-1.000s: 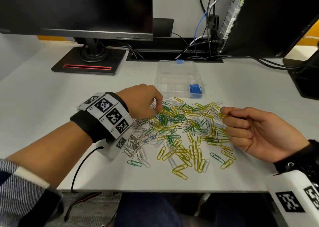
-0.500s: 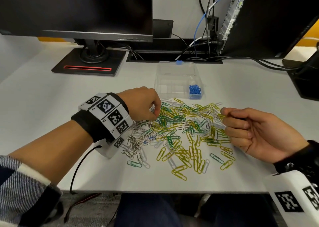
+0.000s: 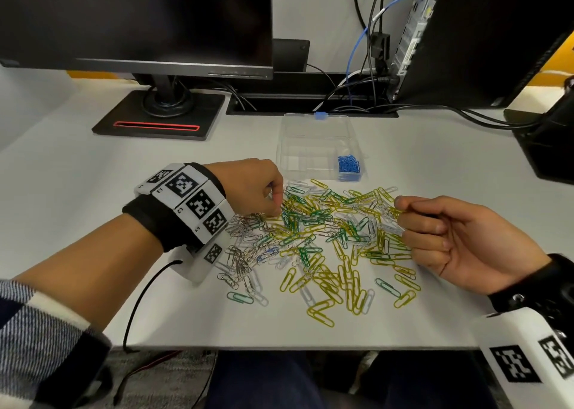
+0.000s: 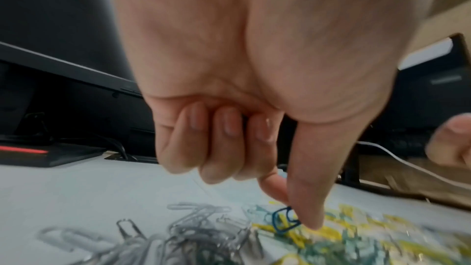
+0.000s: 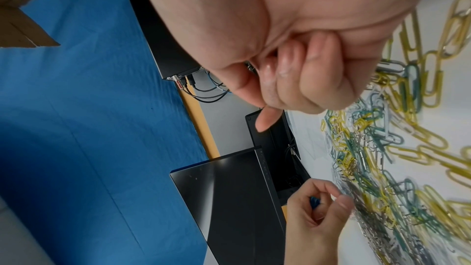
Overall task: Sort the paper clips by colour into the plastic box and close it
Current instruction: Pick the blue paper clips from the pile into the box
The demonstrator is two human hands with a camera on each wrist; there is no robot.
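Observation:
A loose pile of yellow, green, white and silver paper clips covers the middle of the white desk. Behind it stands the clear plastic box, lid open, with blue clips in its front right compartment. My left hand is at the pile's upper left edge. The left wrist view shows its thumb and forefinger pinching a blue clip, the other fingers curled in. My right hand rests at the pile's right edge, palm up, in a loose fist; nothing shows inside it.
A monitor on a black stand rises at the back left. A second dark screen and cables fill the back right. A black object sits at the far right. The desk's front edge runs just below the pile.
My left hand has drawn slightly left and nearer, off the pile's top edge, with its fingertips pinched together. The right hand has stayed put.

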